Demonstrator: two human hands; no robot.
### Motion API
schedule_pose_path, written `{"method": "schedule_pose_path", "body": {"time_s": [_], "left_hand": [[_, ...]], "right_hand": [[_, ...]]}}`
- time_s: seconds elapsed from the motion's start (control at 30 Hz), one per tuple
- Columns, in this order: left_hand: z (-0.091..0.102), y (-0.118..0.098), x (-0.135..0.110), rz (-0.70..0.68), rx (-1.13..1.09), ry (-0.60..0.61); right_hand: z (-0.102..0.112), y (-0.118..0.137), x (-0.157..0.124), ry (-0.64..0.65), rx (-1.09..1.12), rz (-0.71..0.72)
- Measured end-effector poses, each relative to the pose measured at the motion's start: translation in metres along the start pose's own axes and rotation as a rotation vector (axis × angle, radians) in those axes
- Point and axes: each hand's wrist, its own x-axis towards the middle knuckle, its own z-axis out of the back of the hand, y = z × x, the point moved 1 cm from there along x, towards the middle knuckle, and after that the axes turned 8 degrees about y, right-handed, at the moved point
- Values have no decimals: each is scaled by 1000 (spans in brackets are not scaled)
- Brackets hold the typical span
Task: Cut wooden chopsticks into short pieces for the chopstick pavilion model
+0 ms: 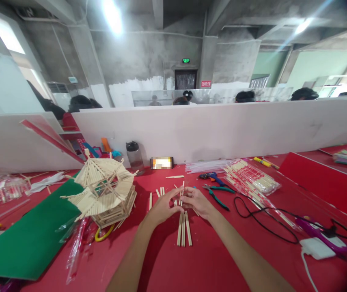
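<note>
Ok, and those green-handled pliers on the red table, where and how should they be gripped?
Probably by both handles of the pliers, with the right hand coming from the near right: the handles splay open toward that side, while the nose points left, close to the blue glue gun.

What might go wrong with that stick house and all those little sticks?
The left forearm could bump the stick house standing beside it and maybe break some bits. The thin stick between the left hand and the right hand might slip. The loose sticks lying just below the hands could get nudged out of place.
</note>
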Motion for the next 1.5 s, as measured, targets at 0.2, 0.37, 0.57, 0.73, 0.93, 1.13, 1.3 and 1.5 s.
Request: {"method": "schedule_pose_path", "body": {"time_s": [0.2, 0.37, 0.57, 0.73, 0.93, 1.13, 1.3, 1.5], "left_hand": [[2, -1, -2, -51, 112, -37], [2, -3, -1, -94, 190, -95], [0, -3, -1, -118, 232, -117], [0, -2, -1, -123, 259, -105], [-3, 1, -1, -126, 274, -124], [-4, 3, 0, -153, 281, -151], [-2, 1, 0, -176, 309, -149], [-1, -1, -1, -184, 316, -131]], "right_hand": [[0, 8, 0, -91, 34, 66], [1, 8, 0, -94, 29, 73], [-1, 9, 0, -101, 0, 85], [-1, 9, 0, -124, -32, 84], [0, 9, 1, -138, -61, 92], [-2, 10, 0, -150, -102, 97], [0, 9, 1, -154, -114, 100], [4, 5, 3, -147, -121, 108]]}}
